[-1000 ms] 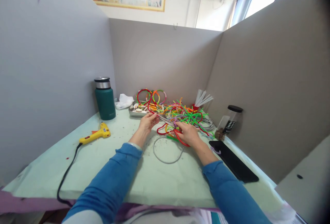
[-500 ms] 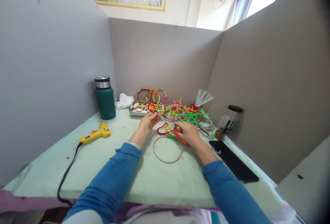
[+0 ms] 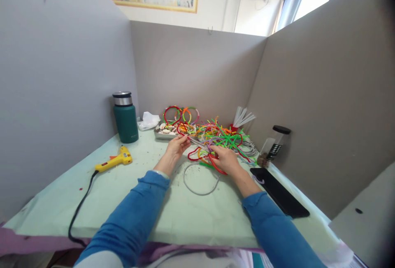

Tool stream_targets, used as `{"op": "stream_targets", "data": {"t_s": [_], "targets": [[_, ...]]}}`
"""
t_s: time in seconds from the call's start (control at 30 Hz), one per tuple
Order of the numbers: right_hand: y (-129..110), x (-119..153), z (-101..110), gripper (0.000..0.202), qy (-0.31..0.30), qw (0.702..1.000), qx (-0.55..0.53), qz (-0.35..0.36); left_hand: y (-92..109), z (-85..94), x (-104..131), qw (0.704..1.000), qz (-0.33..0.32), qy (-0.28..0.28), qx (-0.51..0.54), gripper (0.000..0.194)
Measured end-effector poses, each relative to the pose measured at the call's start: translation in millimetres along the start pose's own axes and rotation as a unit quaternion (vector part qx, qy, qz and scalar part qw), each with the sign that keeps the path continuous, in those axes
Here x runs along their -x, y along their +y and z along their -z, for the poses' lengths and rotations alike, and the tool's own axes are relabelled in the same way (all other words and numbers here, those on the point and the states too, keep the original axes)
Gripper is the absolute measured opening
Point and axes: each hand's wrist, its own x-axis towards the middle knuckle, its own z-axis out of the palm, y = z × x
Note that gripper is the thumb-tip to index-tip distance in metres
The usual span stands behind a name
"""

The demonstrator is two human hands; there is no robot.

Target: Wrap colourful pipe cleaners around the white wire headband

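My left hand [image 3: 177, 148] is closed in a pinch on a red pipe cleaner [image 3: 178, 129], which curves up and away past the fingertips. In my right hand [image 3: 227, 160] is a pair of scissors [image 3: 218, 167] with red handles. The blades point left and reach to the fingertips of my left hand, at the pipe cleaner; whether they are apart is too small to tell. On the table just below the hands lies a thin grey ring [image 3: 201, 195]. A tangled heap of colourful pipe cleaners [image 3: 228, 138] spreads behind my right hand.
A metal tray [image 3: 163, 136] of wood slices stands at the back, with wrapped rings [image 3: 173, 107] above it. On the left are a green bottle [image 3: 126, 122] and a yellow glue gun [image 3: 115, 161] with a cord. A black phone-like slab [image 3: 280, 194] and a clear bottle [image 3: 277, 142] are right.
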Motion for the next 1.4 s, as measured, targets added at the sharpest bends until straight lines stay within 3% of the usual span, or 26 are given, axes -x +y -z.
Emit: {"op": "stream_targets", "data": {"t_s": [1.4], "targets": [[-6.4, 0.0, 6.4, 0.052, -0.010, 1.000, 0.009, -0.019, -0.7, -0.1, 0.0, 1.000, -0.020, -0.011, -0.011, 0.018]]}}
